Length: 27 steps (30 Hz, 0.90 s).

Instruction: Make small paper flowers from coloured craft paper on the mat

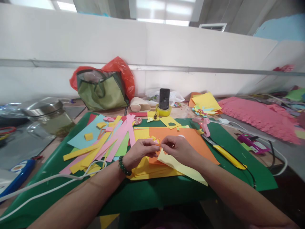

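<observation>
My left hand (144,150), with a green bead bracelet (124,166) at the wrist, is closed in a pinch. Its fingertips meet those of my right hand (177,148), also pinched. Whatever lies between them is too small to make out. Small yellow and pink paper bits (154,139) show just behind the fingertips. Both hands hover over an orange paper sheet (197,143) on top of yellow sheets (143,171). A pale yellow strip (183,168) slants out from beneath my right hand.
Colored paper strips (100,148) and a white cable (59,176) lie left on the green mat (133,197). To the right are a pink glue gun (202,125) and a yellow-handled knife (228,156). A phone (164,98) stands behind, a glass jug (51,117) far left.
</observation>
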Motion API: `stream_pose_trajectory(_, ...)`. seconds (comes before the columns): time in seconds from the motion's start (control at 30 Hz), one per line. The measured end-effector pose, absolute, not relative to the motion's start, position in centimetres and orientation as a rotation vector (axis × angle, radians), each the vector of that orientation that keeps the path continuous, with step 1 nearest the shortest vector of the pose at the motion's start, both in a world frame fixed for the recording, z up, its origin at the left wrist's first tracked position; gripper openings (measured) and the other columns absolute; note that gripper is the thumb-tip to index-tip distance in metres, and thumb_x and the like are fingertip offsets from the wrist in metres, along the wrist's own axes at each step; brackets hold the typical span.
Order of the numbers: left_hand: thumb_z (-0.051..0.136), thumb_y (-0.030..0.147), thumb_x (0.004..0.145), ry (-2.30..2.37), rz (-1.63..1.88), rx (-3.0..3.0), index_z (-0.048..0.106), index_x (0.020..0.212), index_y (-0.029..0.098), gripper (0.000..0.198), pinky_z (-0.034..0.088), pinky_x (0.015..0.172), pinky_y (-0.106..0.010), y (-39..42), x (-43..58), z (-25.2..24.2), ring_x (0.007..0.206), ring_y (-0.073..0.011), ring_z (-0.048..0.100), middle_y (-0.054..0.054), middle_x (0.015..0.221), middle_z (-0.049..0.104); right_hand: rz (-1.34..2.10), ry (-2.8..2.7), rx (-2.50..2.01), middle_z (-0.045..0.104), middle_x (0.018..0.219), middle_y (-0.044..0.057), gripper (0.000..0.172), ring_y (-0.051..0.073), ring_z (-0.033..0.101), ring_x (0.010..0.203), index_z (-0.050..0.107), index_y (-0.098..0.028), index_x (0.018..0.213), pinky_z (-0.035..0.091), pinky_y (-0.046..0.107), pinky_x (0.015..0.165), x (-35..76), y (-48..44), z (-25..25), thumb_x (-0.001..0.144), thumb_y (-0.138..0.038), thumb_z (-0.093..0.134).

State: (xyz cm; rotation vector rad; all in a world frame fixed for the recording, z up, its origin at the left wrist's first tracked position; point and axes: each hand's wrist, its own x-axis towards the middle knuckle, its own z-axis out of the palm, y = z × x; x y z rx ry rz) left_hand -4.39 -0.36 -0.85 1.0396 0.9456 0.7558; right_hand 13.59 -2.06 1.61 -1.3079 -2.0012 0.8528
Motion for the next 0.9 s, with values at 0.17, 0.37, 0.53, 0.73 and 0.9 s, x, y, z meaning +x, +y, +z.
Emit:
stream_pose_trajectory(0.17,0.087,0.039,0.050,0.939,0.740,1.071,0.069,0.067,0.014,0.035,0.045,0.059,-0.023,-0.41,-4.49,-0.64,0.055,-0.0099,0.060,0.001,0.063,0.062,0.827,-2.019,-1.310,0.060,0.061,-0.001,0.018,0.012,0.056,0.055,0.058,-0.019,0.068,0.042,0.023,0.051,13.54,-2.03,1.52,0.083,-0.024,0.050)
stream_pose_trajectory(0.37,0.085,0.041,0.050,0.933,0.742,1.107,0.066,0.065,0.015,0.036,0.042,0.056,-0.021,-0.51,-4.48,-0.38,0.053,-0.0099,0.060,0.003,0.061,0.061,0.818,-2.017,-1.321,0.060,0.061,0.000,0.020,0.011,0.051,0.054,0.059,-0.018,0.067,0.039,0.023,0.051,13.41,-2.00,1.49,0.083,-0.028,0.052)
stream_pose_trajectory(0.53,0.086,0.042,0.048,0.943,0.719,1.111,0.064,0.066,0.015,0.039,0.041,0.056,-0.022,-0.59,-4.37,-0.33,0.055,-0.0114,0.062,0.003,0.061,0.060,0.765,-2.038,-1.345,0.059,0.058,-0.001,0.017,0.010,0.046,0.052,0.057,-0.018,0.063,0.036,0.022,0.048,13.30,-1.88,1.46,0.078,-0.023,0.053)
stream_pose_trajectory(0.73,0.083,0.047,0.055,0.934,0.689,1.097,0.063,0.068,0.015,0.040,0.041,0.057,-0.022,-0.64,-4.52,-0.17,0.058,-0.0110,0.061,0.001,0.066,0.062,0.751,-2.010,-1.353,0.058,0.057,-0.002,0.015,0.010,0.047,0.051,0.056,-0.019,0.066,0.036,0.021,0.047,13.36,-1.79,1.33,0.078,-0.026,0.053)
stream_pose_trajectory(0.9,0.082,0.049,0.056,0.924,0.695,1.109,0.064,0.069,0.015,0.040,0.042,0.057,-0.021,-0.61,-4.60,0.00,0.059,-0.0101,0.059,0.001,0.069,0.062,0.760,-1.972,-1.317,0.057,0.056,-0.003,0.014,0.010,0.047,0.050,0.055,-0.019,0.067,0.037,0.022,0.048,13.23,-1.99,1.07,0.080,-0.026,0.052)
